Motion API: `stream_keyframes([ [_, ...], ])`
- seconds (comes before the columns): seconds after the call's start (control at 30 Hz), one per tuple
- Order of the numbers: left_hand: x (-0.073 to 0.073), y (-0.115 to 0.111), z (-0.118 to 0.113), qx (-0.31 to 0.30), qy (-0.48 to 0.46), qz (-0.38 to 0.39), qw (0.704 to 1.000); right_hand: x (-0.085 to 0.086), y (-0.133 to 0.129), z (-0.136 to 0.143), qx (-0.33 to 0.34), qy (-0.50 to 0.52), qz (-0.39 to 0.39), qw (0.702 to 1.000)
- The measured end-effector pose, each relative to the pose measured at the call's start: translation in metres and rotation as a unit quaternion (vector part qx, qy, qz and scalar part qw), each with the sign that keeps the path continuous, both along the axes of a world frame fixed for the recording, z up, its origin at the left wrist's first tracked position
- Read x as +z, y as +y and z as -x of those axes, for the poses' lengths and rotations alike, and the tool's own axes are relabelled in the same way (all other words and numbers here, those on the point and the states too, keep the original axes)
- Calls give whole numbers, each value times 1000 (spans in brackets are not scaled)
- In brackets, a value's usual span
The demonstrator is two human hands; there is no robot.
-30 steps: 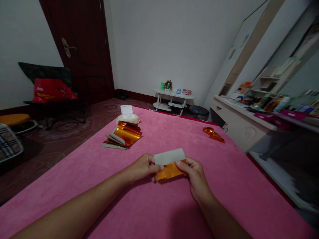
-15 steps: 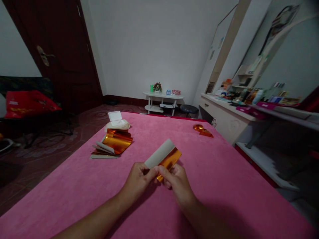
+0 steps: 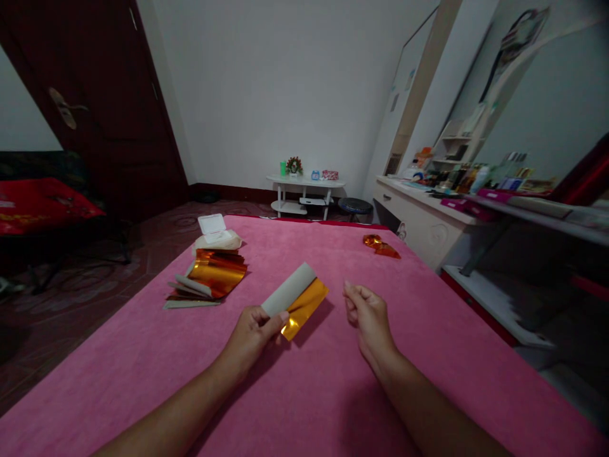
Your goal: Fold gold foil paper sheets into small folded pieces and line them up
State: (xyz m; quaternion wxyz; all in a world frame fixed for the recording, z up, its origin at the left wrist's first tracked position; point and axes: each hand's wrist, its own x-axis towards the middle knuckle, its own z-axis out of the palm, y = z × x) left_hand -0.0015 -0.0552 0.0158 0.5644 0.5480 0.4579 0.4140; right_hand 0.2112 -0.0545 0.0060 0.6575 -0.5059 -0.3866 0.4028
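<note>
My left hand (image 3: pixel 257 333) grips the lower left end of a folded sheet of gold foil paper (image 3: pixel 305 304), thumb on top. Along its upper left side runs a pale grey strip; the rest shows shiny gold. The sheet is held above the pink cloth, slanting up to the right. To the right of it, apart from the paper, my right hand (image 3: pixel 368 314) is closed, thumb pressed to the curled fingers, with nothing visible between them. A stack of loose gold foil sheets (image 3: pixel 219 273) lies at the left, some curled to show grey backs.
Behind the stack stands a white open-lidded pack (image 3: pixel 216 233). Crumpled orange-gold foil pieces (image 3: pixel 380 245) lie at the far right of the pink cloth (image 3: pixel 323 393). Beyond its right edge is a white dresser (image 3: pixel 419 219) with bottles. A round stool (image 3: pixel 356 205) stands past the far edge.
My right hand has let go of the foil paper and moved off to the right. My left hand still holds the paper, slightly further left in view; the gold part is now less covered.
</note>
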Motion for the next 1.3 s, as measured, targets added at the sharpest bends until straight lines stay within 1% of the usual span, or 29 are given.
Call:
stream_keyframes([
  [0.03, -1, 1, 1, 12, 0, -4, 1000, 0, 0, 0, 12, 23, 13, 1000],
  [0.07, -1, 1, 1, 23, 1, -11, 1000, 0, -2, 3, 43, 31, 28, 998],
  [0.1, -2, 2, 0, 28, 3, -16, 999, 0, -5, 9, 90, 26, 45, 995],
  [0.17, -2, 1, -1, 21, 1, -21, 1000, -1, -11, 23, 200, -17, 74, 977],
  [0.23, -2, 0, -2, 2, 1, -23, 1000, -3, -16, 36, 261, -65, 76, 960],
  [0.27, -1, -1, -3, -10, 2, -24, 1000, -4, -17, 39, 266, -82, 72, 958],
  [0.3, -1, -2, -3, -19, 4, -24, 1000, -4, -17, 39, 254, -93, 66, 960],
  [0.33, 0, -2, -3, -25, 7, -23, 999, -4, -15, 36, 223, -93, 58, 969],
  [0.37, 0, -2, -2, -25, 8, -23, 999, -4, -12, 30, 176, -82, 49, 980],
  [0.43, 1, -2, -1, -16, 6, -23, 1000, -2, -5, 15, 63, -27, 22, 997],
  [0.47, 1, -1, 0, -11, 5, -24, 1000, 0, -3, 8, 24, 7, 10, 1000],
  [0.5, 0, 0, 1, -8, 6, -24, 1000, 2, -1, 3, 14, 30, 8, 999],
  [0.53, -1, 0, 1, -10, 9, -24, 1000, 4, 0, 1, 23, 42, 8, 999],
  [0.57, -1, 1, 2, -17, 13, -23, 999, 6, -1, 1, 49, 46, 13, 998],
  [0.6, -2, 1, 2, -29, 19, -23, 999, 7, -3, 4, 89, 40, 17, 995],
  [0.67, -3, 1, 1, -62, 28, -26, 997, 9, -8, 13, 167, 7, 22, 986],
  [0.73, -3, 1, 1, -99, 30, -31, 994, 10, -12, 21, 206, -25, 17, 978],
  [0.8, -1, 1, 0, -124, 25, -34, 991, 9, -14, 24, 206, -43, 16, 978],
  [0.87, 1, 3, 2, -116, 18, -38, 992, 8, -14, 22, 198, -52, 29, 978],
  [0.93, 1, 8, 5, -73, 18, -45, 996, 7, -13, 19, 203, -53, 43, 977],
  [1.0, 0, 13, 8, -23, 18, -55, 998, 7, -12, 19, 223, -53, 51, 972],
  [1.07, -2, 17, 10, 15, 1, -62, 998, 7, -13, 21, 220, -62, 49, 972],
  [1.1, -3, 18, 10, 31, -15, -62, 997, 6, -14, 23, 203, -69, 46, 976],
  [1.2, -5, 13, 4, 73, -87, -45, 993, 1, -17, 31, 122, -82, 32, 989],
  [1.23, -5, 10, 1, 72, -113, -37, 990, -1, -18, 34, 101, -82, 28, 991],
  [1.3, -4, 2, -9, 32, -138, -32, 989, -3, -21, 40, 83, -77, 20, 993],
])
